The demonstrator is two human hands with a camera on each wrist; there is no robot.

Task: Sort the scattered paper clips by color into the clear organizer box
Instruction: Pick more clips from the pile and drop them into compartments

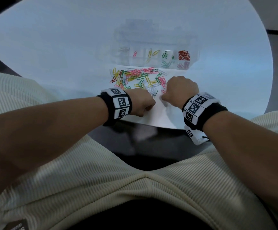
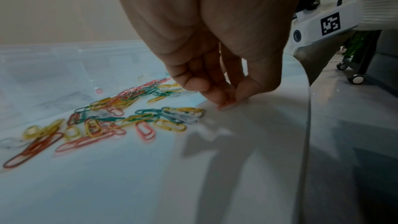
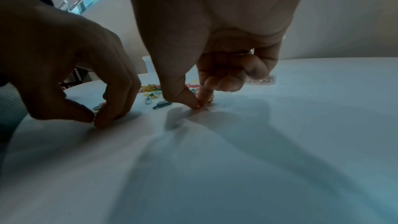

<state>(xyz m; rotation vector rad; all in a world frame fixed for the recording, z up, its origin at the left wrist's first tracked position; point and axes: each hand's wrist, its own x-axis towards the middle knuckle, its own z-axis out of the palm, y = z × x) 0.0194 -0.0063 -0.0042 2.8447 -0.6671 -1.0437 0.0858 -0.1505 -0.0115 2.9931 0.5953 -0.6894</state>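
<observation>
Scattered paper clips (image 1: pixel 135 78) in pink, yellow, green, red and white lie on the white table in front of the clear organizer box (image 1: pixel 193 52). The box's compartments hold a pink clip (image 1: pixel 135 54), yellow clips (image 1: pixel 153 53), green clips (image 1: pixel 164 55) and a heap of red clips (image 1: pixel 184 55). My left hand (image 1: pixel 152 103) is at the near edge of the pile, thumb and forefinger pinching a pinkish clip (image 2: pixel 224 107) against the table. Close beside it my right hand (image 1: pixel 164 97) has its thumb and forefinger tips pressed together on a small pinkish clip (image 3: pixel 200 106); its other fingers are curled.
The round white table (image 1: pixel 68 47) ends just behind my wrists at its near edge (image 1: pixel 151 124). The organizer's open clear lid (image 1: pixel 143 32) lies behind the box. A wheeled stand (image 2: pixel 355 67) is on the floor to the right.
</observation>
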